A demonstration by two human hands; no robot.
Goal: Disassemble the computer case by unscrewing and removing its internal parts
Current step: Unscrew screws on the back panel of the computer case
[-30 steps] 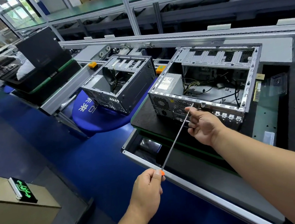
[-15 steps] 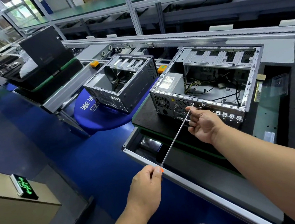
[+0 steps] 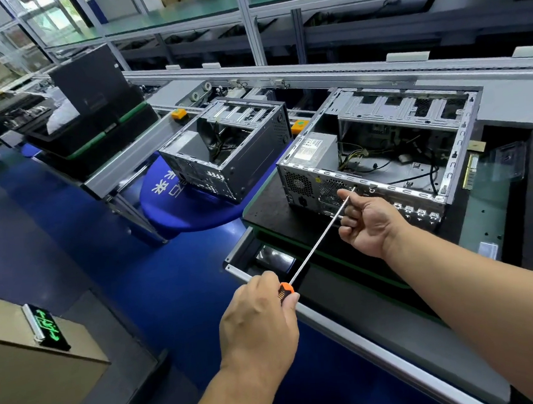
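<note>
A long screwdriver is held between both hands, its thin steel shaft slanting from near left up to far right. The orange-and-black handle is gripped in the curled fingers of the left hand, near the aluminium front rail of the bench. The shaft is pinched close to its tip between thumb and curled fingers of the right hand, and the tip is set against the upper edge of the rear panel of the computer case, just right of the round fan grille.

The case lies on its side on a black mat, open face upward, with a grey power supply in its near-left corner and loose cables on its floor. The rear panel faces the person; the mat's bare left part lies beside the shaft. A second open case stands well apart to the left on a blue round stool.

Compared with half a second earlier, the left hand is closed further up around the handle, and more of the orange collar is shown; tip and right hand are unchanged at the panel edge.
</note>
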